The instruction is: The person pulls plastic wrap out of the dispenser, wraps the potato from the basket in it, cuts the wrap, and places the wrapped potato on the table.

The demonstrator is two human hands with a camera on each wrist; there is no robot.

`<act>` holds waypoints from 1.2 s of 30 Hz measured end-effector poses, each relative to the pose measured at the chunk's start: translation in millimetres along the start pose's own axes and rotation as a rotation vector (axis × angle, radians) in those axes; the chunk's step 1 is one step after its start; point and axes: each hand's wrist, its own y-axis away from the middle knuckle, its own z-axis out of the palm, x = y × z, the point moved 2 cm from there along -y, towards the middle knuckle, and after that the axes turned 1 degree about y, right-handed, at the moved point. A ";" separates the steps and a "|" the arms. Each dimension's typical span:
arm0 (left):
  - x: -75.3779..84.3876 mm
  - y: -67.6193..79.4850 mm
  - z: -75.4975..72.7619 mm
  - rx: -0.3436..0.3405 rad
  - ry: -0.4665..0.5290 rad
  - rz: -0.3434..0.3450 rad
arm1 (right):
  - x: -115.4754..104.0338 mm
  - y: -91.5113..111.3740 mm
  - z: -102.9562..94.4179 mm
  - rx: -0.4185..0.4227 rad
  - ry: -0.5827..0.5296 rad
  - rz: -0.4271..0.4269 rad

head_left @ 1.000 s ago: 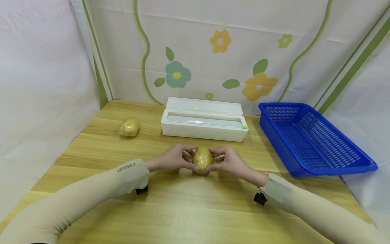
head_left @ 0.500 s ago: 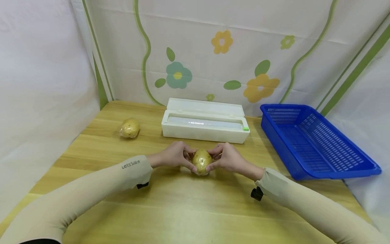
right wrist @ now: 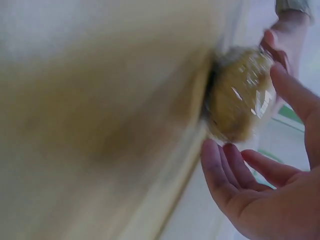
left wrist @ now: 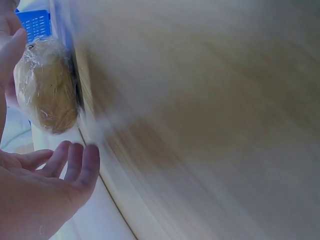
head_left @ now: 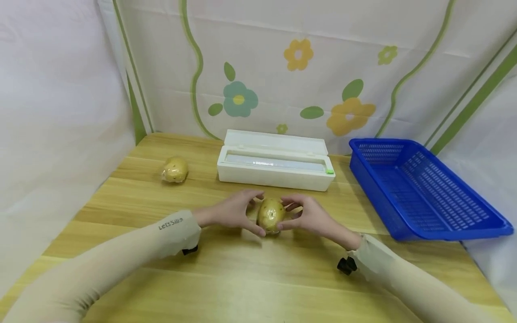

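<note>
A plastic-wrapped potato [head_left: 271, 215] rests on the wooden table between the two hands. My left hand [head_left: 234, 211] is spread to its left; in the left wrist view its fingertips [left wrist: 90, 152] stand clear of the potato [left wrist: 47, 90]. My right hand [head_left: 308, 216] lies close on the other side, thumb tip at the potato's edge. In the right wrist view its loosely bent fingers [right wrist: 215, 155] sit just beside the potato [right wrist: 237, 95]; whether they touch it is hard to tell. Another wrapped potato [head_left: 175, 169] lies at the back left.
A white cling film box [head_left: 276, 176] with its lid raised stands behind the hands. To the right is a blue perforated plastic basket [head_left: 373, 197]. A flower-printed cloth [head_left: 262, 58] hangs behind the wooden table [head_left: 242, 287].
Both hands held the potato before. Now the left fingers have spread away from it, and the right hand's hold has loosened. The potato stays on the table, and the view has shifted slightly.
</note>
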 end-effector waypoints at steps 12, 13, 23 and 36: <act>1.8 -12.8 10.3 -0.005 -0.098 -0.027 | -24.6 21.2 -30.4 0.066 -0.019 0.084; 1.4 -12.9 11.0 0.000 -0.102 -0.029 | -28.0 23.3 -30.7 0.068 -0.019 0.090; -6.0 -2.2 -1.4 0.115 -0.046 0.025 | -19.8 32.9 -27.8 0.063 -0.013 0.092; -33.6 48.0 -57.9 0.140 -0.102 -0.031 | -4.1 36.2 -31.0 0.045 -0.030 0.047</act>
